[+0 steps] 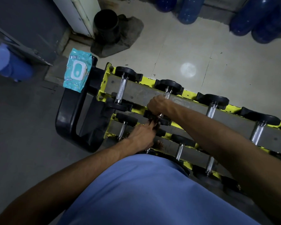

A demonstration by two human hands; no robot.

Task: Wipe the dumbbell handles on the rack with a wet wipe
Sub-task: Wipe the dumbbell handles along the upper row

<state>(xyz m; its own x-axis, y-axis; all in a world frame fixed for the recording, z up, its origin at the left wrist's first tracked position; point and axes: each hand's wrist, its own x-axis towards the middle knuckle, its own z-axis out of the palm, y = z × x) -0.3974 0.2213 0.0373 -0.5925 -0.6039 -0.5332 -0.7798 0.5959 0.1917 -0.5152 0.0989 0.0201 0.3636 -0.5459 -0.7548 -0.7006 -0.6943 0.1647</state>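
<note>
A yellow-and-black dumbbell rack (190,95) runs from the middle to the right, and each tier holds several dumbbells with chrome handles. My right hand (156,103) is curled round the handle of the second dumbbell (168,86) on the top tier. No wipe shows in its grip. My left hand (142,135) reaches from below to that dumbbell's near black plate (148,114). Its fingertips lie against the plate in shadow, so their hold is unclear. The first dumbbell (122,89) lies untouched to the left. A teal wet wipe pack (76,70) rests on the rack's black end frame (68,114).
A black pipe (106,25) stands on the floor behind the rack, beside a white pillar. Blue water jars (256,18) line the far wall, and another blue jar (8,62) sits at the left. Pale tiled floor lies beyond the rack. My blue shirt fills the bottom.
</note>
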